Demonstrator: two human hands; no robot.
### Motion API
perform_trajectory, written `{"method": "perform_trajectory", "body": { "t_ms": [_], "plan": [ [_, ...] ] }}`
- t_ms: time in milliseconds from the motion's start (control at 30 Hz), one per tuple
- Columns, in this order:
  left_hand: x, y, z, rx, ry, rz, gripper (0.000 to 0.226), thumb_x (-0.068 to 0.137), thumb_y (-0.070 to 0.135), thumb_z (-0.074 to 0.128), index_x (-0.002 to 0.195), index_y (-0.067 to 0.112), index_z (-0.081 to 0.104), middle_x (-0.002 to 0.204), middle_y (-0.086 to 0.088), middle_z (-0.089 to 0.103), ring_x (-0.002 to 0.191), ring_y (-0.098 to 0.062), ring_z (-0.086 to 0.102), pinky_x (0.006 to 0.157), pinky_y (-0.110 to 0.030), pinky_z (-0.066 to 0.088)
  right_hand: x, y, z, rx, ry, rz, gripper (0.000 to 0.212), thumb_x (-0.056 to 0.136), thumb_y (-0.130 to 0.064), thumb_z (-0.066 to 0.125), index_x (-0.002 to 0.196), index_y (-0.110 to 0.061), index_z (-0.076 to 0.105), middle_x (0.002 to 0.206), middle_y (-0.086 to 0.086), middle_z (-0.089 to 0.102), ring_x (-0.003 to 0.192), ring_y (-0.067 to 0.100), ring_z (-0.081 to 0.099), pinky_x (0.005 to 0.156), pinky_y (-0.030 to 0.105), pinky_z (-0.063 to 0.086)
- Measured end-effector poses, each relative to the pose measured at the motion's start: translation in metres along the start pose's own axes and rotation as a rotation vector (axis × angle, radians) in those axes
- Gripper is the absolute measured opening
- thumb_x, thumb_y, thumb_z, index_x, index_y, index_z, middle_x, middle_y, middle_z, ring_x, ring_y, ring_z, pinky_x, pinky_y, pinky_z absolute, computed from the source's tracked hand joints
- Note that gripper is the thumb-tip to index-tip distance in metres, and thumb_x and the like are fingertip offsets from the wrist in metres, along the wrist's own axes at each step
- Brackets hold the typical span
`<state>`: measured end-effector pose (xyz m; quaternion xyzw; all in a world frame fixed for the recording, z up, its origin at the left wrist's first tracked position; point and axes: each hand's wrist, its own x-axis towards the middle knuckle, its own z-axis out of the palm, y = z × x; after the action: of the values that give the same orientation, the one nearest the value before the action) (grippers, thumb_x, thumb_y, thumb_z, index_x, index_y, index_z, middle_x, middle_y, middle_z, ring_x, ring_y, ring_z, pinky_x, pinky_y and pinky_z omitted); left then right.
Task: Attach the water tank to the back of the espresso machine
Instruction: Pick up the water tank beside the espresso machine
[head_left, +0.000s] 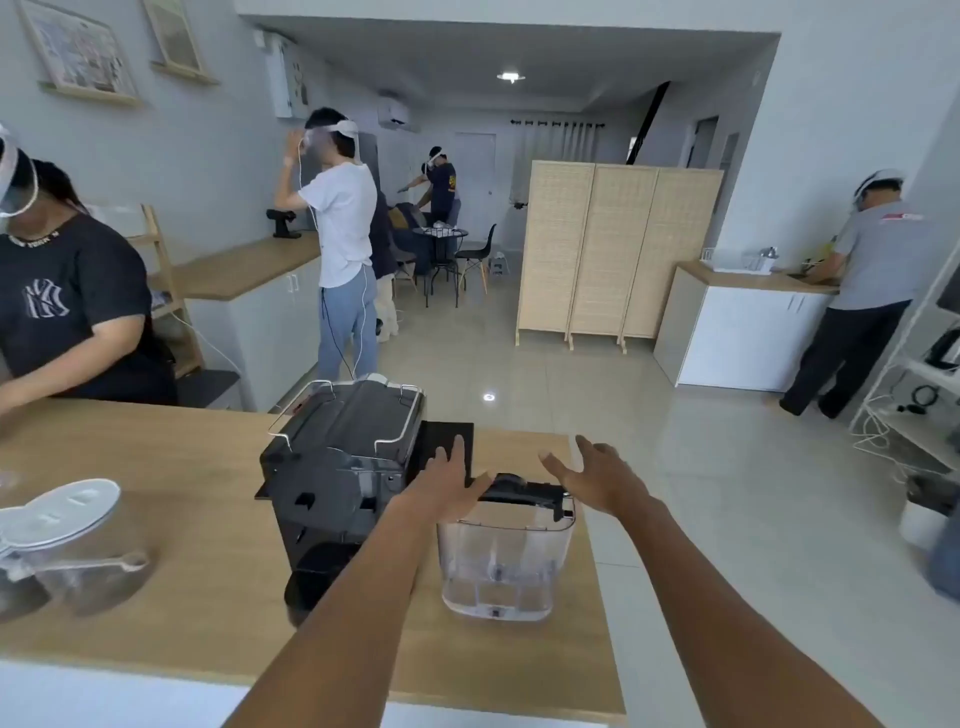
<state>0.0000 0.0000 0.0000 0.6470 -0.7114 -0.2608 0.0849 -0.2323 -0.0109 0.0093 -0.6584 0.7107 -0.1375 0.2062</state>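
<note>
Both hands — left (451, 480), right (597, 475) — spread open flanking the water tank (501, 558) by the counter's (182, 519) right edge.

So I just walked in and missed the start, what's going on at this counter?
A person is reaching both hands toward a clear water tank standing on the wooden counter, right of the espresso machine. The left hand is at the tank's black lid; the right hand hovers open beside it. The tank isn't attached yet.
</note>
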Motion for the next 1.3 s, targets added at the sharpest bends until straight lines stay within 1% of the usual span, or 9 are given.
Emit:
{"method": "perform_trajectory", "body": {
  "t_ms": [167,400,467,567,667,800,900,1033,1300],
  "plan": [
    [0.003,-0.015,0.02,-0.119,0.047,-0.067,0.091,0.1,0.058,0.039,0.158,0.016,-0.018,0.168,-0.023,-0.003,0.155,-0.038,0.017,0.124,-0.051,0.024,-0.006,0.013,0.029,0.006,-0.034,0.035,0.105,0.083,-0.084,0.038,0.162,-0.018,0.018,0.164,0.016,0.03,0.152,0.035,0.029,0.118,0.051,0.03],
    [0.006,-0.028,0.033,-0.471,0.074,-0.113,0.11,0.09,0.065,0.054,0.158,0.019,-0.019,0.165,-0.015,0.029,0.148,-0.032,0.035,0.119,-0.047,0.035,-0.008,0.022,0.052,0.226,-0.069,0.082,0.107,0.081,-0.085,0.042,0.161,-0.018,0.024,0.161,0.014,0.037,0.149,0.034,0.037,0.116,0.048,0.035],
    [0.009,-0.032,0.035,-0.579,0.102,-0.123,0.114,0.086,0.063,0.063,0.16,0.014,-0.008,0.163,-0.01,0.032,0.148,-0.03,0.035,0.121,-0.046,0.033,-0.007,0.024,0.056,0.303,-0.065,0.068,0.09,0.084,-0.08,0.046,0.149,-0.019,0.044,0.14,0.01,0.058,0.128,0.03,0.056,0.104,0.041,0.044],
    [0.013,-0.037,0.035,-0.622,0.088,-0.127,0.089,0.079,0.063,0.07,0.146,0.011,0.043,0.142,-0.006,0.059,0.135,-0.027,0.051,0.117,-0.046,0.039,-0.006,0.026,0.059,0.382,-0.059,0.052,0.073,0.086,-0.075,0.052,0.136,-0.022,0.055,0.113,0.001,0.07,0.104,0.023,0.062,0.088,0.034,0.045],
    [0.012,-0.039,0.035,-0.66,0.129,-0.105,0.061,0.081,0.053,0.075,0.125,0.014,0.06,0.123,-0.004,0.068,0.12,-0.023,0.061,0.11,-0.045,0.047,-0.008,0.027,0.058,0.443,-0.073,0.065,0.073,0.084,-0.075,0.057,0.141,-0.03,0.051,0.134,-0.001,0.065,0.126,0.025,0.058,0.097,0.032,0.041],
    [0.005,-0.039,0.035,-0.668,0.234,-0.074,0.067,0.076,0.046,0.083,0.13,0.017,0.059,0.127,-0.002,0.067,0.123,-0.021,0.059,0.108,-0.042,0.048,-0.014,0.027,0.054,0.5,-0.031,0.004,0.043,0.083,-0.069,0.065,0.119,-0.057,0.044,0.122,-0.013,0.06,0.106,0.01,0.06,0.092,0.028,0.037],
    [0.002,-0.039,0.035,-0.645,0.322,-0.018,0.062,0.072,0.042,0.088,0.124,0.02,0.062,0.116,0.001,0.072,0.111,-0.02,0.064,0.098,-0.042,0.055,-0.017,0.026,0.053,0.506,0.011,-0.031,0.063,0.084,-0.063,0.069,0.14,-0.052,0.042,0.128,-0.012,0.06,0.123,0.016,0.056,0.096,0.03,0.038],
    [-0.002,-0.035,0.036,-0.575,0.464,-0.021,0.051,0.067,0.044,0.091,0.105,0.022,0.064,0.091,0.017,0.068,0.085,-0.003,0.064,0.075,-0.021,0.051,-0.026,0.023,0.054,0.532,0.109,-0.058,0.076,0.085,-0.052,0.075,0.151,-0.043,0.039,0.125,-0.014,0.061,0.132,0.021,0.058,0.096,0.025,0.039],
    [-0.004,-0.033,0.035,-0.489,0.509,-0.042,0.052,0.069,0.05,0.087,0.098,0.014,0.063,0.087,0.001,0.07,0.079,-0.016,0.067,0.069,-0.034,0.057,-0.039,0.017,0.056,0.641,0.222,-0.065,0.076,0.086,-0.055,0.073,0.154,-0.036,0.044,0.149,0.0,0.06,0.143,0.021,0.05,0.109,0.026,0.036]
  ]
}}
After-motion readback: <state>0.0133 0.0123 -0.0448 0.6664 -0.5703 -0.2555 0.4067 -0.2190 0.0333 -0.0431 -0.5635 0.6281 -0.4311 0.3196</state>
